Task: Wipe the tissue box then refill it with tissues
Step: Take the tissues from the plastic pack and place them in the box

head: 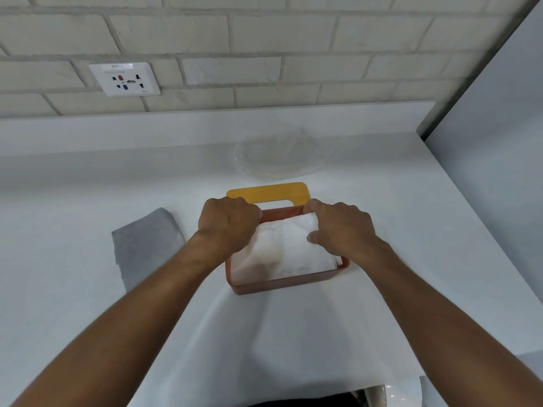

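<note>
White worktop, brick wall behind. Tissue box sits mid-worktop with its yellow lid parked just behind, so the top's open. Left hand and right hand curl over the tissues' far edge, probably tucking them in. Grey cloth lies off left, out of the way.

Left hand and right hand curl, knuckles up.

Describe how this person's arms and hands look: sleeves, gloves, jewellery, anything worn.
Nothing worn shows. The left hand and right hand are bare: no gloves, and no rings on the parts in view. The left forearm and right forearm are uncovered down to the frame's lower edge, with no sleeve, cuff, watch or bracelet, and no markings to be seen.
</note>
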The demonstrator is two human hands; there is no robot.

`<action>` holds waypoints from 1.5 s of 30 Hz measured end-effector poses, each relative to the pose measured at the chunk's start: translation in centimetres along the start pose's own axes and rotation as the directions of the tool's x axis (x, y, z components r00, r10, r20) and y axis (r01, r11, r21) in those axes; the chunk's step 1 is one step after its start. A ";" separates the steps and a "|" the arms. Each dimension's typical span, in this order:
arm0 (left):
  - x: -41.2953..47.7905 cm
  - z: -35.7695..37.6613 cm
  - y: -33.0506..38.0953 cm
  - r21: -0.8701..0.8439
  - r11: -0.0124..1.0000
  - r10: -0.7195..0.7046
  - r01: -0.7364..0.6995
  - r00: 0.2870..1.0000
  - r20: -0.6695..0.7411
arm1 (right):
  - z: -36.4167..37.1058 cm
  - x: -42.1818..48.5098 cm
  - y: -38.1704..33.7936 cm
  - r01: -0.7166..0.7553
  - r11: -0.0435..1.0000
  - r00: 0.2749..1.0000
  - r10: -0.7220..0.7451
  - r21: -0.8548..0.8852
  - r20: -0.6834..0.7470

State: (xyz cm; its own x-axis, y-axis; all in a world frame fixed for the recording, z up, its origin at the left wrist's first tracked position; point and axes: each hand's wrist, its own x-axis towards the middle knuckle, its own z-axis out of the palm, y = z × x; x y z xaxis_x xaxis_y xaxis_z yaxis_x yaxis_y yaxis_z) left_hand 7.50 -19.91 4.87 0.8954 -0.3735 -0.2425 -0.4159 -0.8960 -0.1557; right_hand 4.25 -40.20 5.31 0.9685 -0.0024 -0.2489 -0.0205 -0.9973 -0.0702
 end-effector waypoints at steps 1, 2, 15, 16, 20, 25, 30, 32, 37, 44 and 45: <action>-0.1 0.1 0.1 0.025 1.000 -0.001 0.001 1.000 -0.009 | 0.0 0.0 0.0 0.004 1.000 1.000 -0.004 -0.008 -0.006; -0.1 0.1 0.1 0.050 0.999 -0.001 0.002 1.000 -0.019 | 0.1 0.0 -0.1 0.006 1.000 1.000 -0.006 -0.016 -0.014; -3.0 2.4 4.2 0.071 0.997 -0.005 0.008 0.999 -0.042 | 2.3 -0.3 -1.7 -0.075 0.977 0.970 0.025 -0.201 -0.242; -2.9 2.3 4.1 0.064 0.998 -0.010 0.010 1.000 -0.006 | 2.3 -0.6 -1.8 -0.097 0.971 0.962 0.035 -0.218 -0.271; -2.1 1.8 3.7 0.104 0.995 0.007 -0.002 0.999 -0.050 | 1.8 -1.1 -2.2 -0.010 0.973 0.962 -0.053 -0.229 -0.267; -1.4 3.3 2.5 0.164 0.969 0.189 -0.182 0.981 -0.029 | 3.4 0.2 -1.4 0.125 0.980 0.988 -0.108 -0.155 0.114; -1.0 3.7 1.5 0.133 0.953 0.271 -0.270 0.963 0.014 | 4.2 0.5 -1.8 0.175 0.957 0.983 -0.156 -0.230 0.100; -1.2 3.7 1.2 0.117 0.956 0.273 -0.269 0.962 -0.025 | 3.8 0.6 -1.6 0.182 0.954 0.981 -0.161 -0.239 0.106; -1.2 4.0 1.3 0.125 0.956 0.278 -0.266 0.957 -0.088 | 3.6 0.3 -1.7 0.227 0.934 0.974 -0.210 -0.275 0.089; -0.5 4.0 0.8 -0.057 0.947 0.313 -0.317 0.947 -0.066 | 3.4 0.2 -1.5 0.240 0.954 0.970 -0.229 -0.182 0.078; -0.5 4.1 0.8 -0.060 0.943 0.324 -0.328 0.944 -0.066 | 3.4 0.2 -1.5 0.243 0.957 0.969 -0.233 -0.157 0.080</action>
State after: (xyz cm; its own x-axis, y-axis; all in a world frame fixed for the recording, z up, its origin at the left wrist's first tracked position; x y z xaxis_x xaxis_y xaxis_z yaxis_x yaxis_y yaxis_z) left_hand 6.07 -19.43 0.96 0.7207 -0.6587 -0.2162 -0.6762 -0.7366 -0.0102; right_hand 3.66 -38.50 2.11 0.9238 0.2358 -0.3017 0.2546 -0.9667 0.0240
